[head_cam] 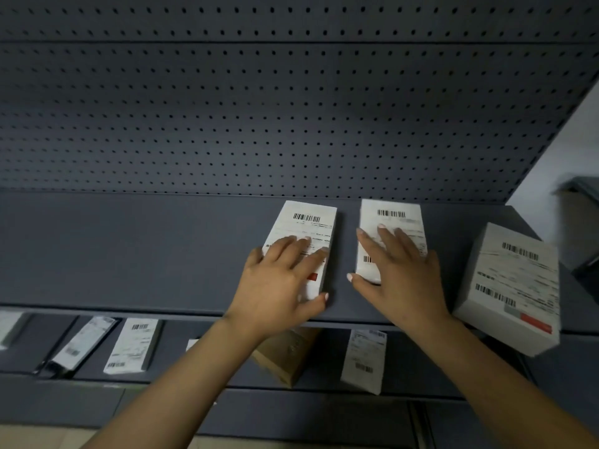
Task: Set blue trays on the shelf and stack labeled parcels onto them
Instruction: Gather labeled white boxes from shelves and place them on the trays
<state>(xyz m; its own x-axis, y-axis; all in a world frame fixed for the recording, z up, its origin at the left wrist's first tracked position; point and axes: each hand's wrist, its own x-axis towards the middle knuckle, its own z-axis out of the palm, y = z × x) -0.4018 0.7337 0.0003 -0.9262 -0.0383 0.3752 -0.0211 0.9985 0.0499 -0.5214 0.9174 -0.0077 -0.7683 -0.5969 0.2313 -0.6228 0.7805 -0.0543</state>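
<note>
Two labeled parcels lie side by side on the gray shelf [129, 247]; the left parcel [303, 241] is under the left hand [278, 283] and the right parcel [389, 234] is under the right hand [398, 273], fingers spread flat on top. No blue tray shows, so the parcels seem to be getting lined up. Next, both hands likely need to curl around them.

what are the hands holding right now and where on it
Each hand lies flat on the near end of a white labeled parcel: left hand on the left parcel, right hand on the right parcel. Neither is lifted.

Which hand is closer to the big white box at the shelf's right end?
Right. The right hand rests on a small parcel just beside the big box; the left hand is farther left on another parcel.
</note>
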